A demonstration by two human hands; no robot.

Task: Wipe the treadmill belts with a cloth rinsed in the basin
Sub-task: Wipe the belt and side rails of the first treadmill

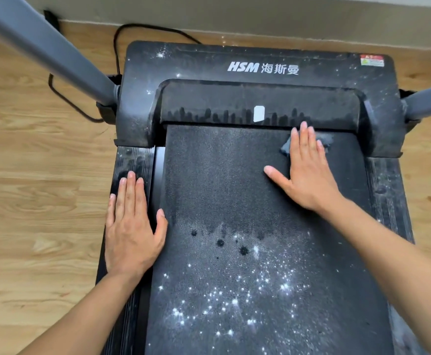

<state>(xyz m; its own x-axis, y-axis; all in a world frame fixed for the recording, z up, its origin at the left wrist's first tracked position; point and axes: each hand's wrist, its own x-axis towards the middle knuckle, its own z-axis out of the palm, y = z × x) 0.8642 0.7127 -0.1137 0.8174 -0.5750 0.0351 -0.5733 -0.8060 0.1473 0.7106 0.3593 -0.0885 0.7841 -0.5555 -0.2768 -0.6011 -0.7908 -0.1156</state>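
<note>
A black treadmill belt runs down the middle of the view, darker and damp in its far half, dusty with white specks in its near half. My right hand lies flat with straight, spread fingers on a grey cloth at the belt's far right, just before the motor cover. Most of the cloth is hidden under the fingers. My left hand rests flat on the left side rail, thumb touching the belt's edge. No basin is in view.
Grey handrail posts rise at the left and right of the motor cover. A black power cable loops over the wooden floor at the back left. A wall skirting runs along the top.
</note>
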